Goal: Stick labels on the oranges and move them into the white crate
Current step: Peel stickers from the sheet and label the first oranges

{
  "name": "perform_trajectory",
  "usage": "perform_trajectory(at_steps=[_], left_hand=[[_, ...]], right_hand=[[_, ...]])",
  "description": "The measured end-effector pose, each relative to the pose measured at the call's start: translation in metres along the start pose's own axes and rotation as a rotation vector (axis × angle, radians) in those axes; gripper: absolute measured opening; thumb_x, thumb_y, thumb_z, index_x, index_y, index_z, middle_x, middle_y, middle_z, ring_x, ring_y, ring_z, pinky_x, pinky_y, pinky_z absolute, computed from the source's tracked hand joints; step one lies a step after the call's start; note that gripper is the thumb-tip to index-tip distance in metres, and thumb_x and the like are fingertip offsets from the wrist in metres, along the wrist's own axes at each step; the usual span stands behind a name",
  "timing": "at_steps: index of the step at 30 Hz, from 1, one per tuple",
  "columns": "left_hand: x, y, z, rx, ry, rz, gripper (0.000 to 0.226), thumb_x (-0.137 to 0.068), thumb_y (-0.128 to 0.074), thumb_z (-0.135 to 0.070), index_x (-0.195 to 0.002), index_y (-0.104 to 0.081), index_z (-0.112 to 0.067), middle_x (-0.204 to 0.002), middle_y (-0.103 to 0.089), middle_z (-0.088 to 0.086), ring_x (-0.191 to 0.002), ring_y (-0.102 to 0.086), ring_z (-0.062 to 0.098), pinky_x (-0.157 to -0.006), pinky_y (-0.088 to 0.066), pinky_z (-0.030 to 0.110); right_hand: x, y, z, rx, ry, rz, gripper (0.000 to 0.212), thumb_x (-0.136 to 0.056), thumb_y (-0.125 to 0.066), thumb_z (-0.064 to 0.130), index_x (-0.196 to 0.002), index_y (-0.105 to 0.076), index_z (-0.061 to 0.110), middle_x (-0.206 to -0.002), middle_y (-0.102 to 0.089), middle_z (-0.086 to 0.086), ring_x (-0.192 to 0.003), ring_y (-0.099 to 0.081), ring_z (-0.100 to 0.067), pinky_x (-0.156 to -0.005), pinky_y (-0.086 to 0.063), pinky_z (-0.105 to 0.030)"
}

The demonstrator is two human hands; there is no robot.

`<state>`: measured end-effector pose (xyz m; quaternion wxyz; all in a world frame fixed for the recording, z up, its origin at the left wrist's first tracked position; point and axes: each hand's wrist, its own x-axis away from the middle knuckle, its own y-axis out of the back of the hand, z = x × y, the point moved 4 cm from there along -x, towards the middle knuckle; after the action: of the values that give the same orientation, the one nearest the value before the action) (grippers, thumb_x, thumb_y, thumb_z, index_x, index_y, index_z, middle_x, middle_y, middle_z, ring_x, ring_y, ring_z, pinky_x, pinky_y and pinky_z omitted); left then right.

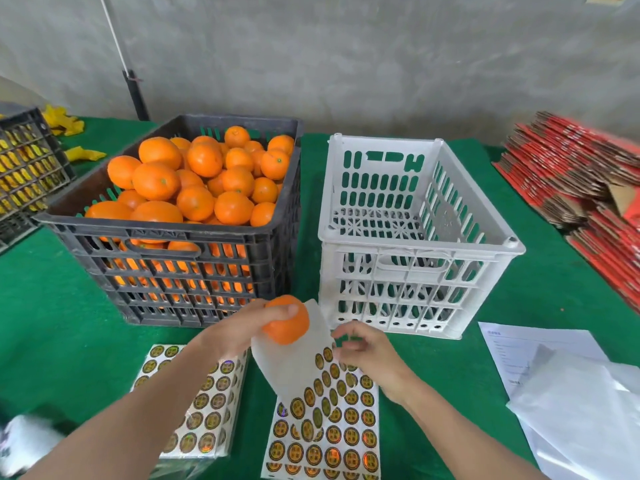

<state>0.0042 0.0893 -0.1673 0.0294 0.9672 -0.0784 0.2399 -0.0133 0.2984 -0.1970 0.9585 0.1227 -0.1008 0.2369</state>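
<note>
Labelling has barely started: the white crate (398,292) sits empty. Left grip (239,330) grasps an orange (289,327); right grip (367,355) seemingly pinches the label sheet (298,368).

Flattened red cartons (571,174), printed paper (516,351)

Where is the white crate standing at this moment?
In the head view, the white crate stands right of centre on the green table, close beside the black crate of oranges on its left.
</note>
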Motion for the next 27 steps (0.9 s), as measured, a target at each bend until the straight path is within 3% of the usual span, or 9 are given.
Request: perform_trajectory(at_steps=[2, 6, 10, 13, 15, 18, 21, 23, 27], left_hand=[[-0.001, -0.001, 0.000, 0.056, -0.012, 0.093, 0.107, -0.033, -0.087, -0.065, -0.119, -0.058, -0.007, -0.110, -0.070, 0.014, -0.102, -0.068, 0.028, -0.086, -0.055, 0.036], [-0.004, -0.003, 0.001, 0.351, 0.008, 0.142, 0.107, -0.024, -0.094, -0.053, -0.115, -0.057, -0.012, -0.100, -0.073, 0.014, -0.089, -0.071, 0.029, -0.069, -0.058, 0.036], [-0.007, -0.012, 0.014, 0.706, 0.037, 0.105, 0.110, -0.022, -0.095, -0.049, -0.116, -0.057, -0.008, -0.101, -0.070, 0.021, -0.087, -0.070, 0.036, -0.070, -0.058, 0.045], [-0.009, -0.020, 0.020, 0.906, 0.039, 0.107, 0.108, -0.022, -0.094, -0.050, -0.115, -0.059, -0.006, -0.101, -0.069, 0.022, -0.086, -0.069, 0.037, -0.078, -0.057, 0.047], [-0.009, -0.029, 0.020, 1.004, 0.026, 0.118, 0.104, -0.023, -0.094, -0.049, -0.111, -0.061, -0.004, -0.098, -0.069, 0.023, -0.083, -0.069, 0.037, -0.074, -0.058, 0.048], [-0.009, -0.040, 0.023, 1.080, 0.024, 0.090, 0.092, -0.039, -0.087, -0.057, -0.110, -0.061, -0.004, -0.094, -0.070, 0.023, -0.078, -0.070, 0.037, -0.070, -0.058, 0.048], [-0.011, -0.043, 0.028, 1.145, 0.057, 0.057, 0.080, -0.060, -0.063, -0.064, -0.113, -0.057, -0.005, -0.092, -0.070, 0.023, -0.076, -0.070, 0.037, -0.065, -0.058, 0.049], [-0.010, -0.042, 0.029, 1.176, 0.068, 0.062, 0.080, -0.059, -0.062, -0.064, -0.113, -0.057, -0.005, -0.092, -0.069, 0.023, -0.076, -0.070, 0.039, -0.064, -0.057, 0.051], [-0.008, -0.042, 0.030, 1.157, 0.063, 0.080, 0.085, -0.049, -0.076, -0.059, -0.113, -0.056, -0.007, -0.091, -0.070, 0.023, -0.076, -0.070, 0.039, -0.065, -0.057, 0.051]], right_hand=[[0.002, -0.004, 0.001, -0.052, -0.065, 0.069, 0.029, -0.079, -0.070, 0.003, -0.091, -0.069, 0.030, -0.108, -0.063, 0.012, -0.094, -0.063, -0.007, -0.083, -0.049, -0.022], [0.002, -0.012, 0.015, 0.232, 0.191, 0.000, 0.032, -0.078, -0.073, 0.007, -0.096, -0.068, 0.033, -0.112, -0.053, 0.020, -0.106, -0.045, 0.012, -0.086, -0.032, -0.003], [0.012, -0.018, 0.022, 0.294, 0.422, -0.143, 0.030, -0.075, -0.076, 0.006, -0.102, -0.068, 0.018, -0.104, -0.059, 0.007, -0.092, -0.052, 0.002, -0.079, -0.041, -0.010], [0.023, -0.019, 0.029, 0.358, 0.647, -0.302, 0.031, -0.073, -0.078, 0.007, -0.103, -0.069, 0.009, -0.102, -0.062, 0.001, -0.096, -0.054, 0.003, -0.087, -0.044, -0.013], [0.027, -0.022, 0.033, 0.412, 0.716, -0.379, 0.030, -0.073, -0.078, 0.010, -0.102, -0.070, 0.007, -0.104, -0.062, -0.002, -0.099, -0.055, -0.002, -0.093, -0.043, -0.016], [0.029, -0.023, 0.036, 0.459, 0.733, -0.446, 0.027, -0.071, -0.079, 0.011, -0.096, -0.072, 0.006, -0.103, -0.060, -0.005, -0.097, -0.055, -0.006, -0.091, -0.044, -0.015], [0.029, -0.022, 0.037, 0.386, 0.692, -0.437, 0.026, -0.072, -0.078, 0.006, -0.097, -0.071, 0.007, -0.103, -0.060, -0.001, -0.097, -0.055, 0.000, -0.089, -0.045, -0.015], [0.028, -0.021, 0.036, 0.321, 0.656, -0.412, 0.028, -0.076, -0.073, 0.000, -0.103, -0.070, 0.007, -0.103, -0.061, 0.001, -0.098, -0.056, 0.002, -0.087, -0.047, -0.015], [0.026, -0.022, 0.037, 0.321, 0.619, -0.414, 0.023, -0.075, -0.073, -0.005, -0.094, -0.073, 0.007, -0.095, -0.061, -0.001, -0.091, -0.057, 0.002, -0.083, -0.045, -0.011]])
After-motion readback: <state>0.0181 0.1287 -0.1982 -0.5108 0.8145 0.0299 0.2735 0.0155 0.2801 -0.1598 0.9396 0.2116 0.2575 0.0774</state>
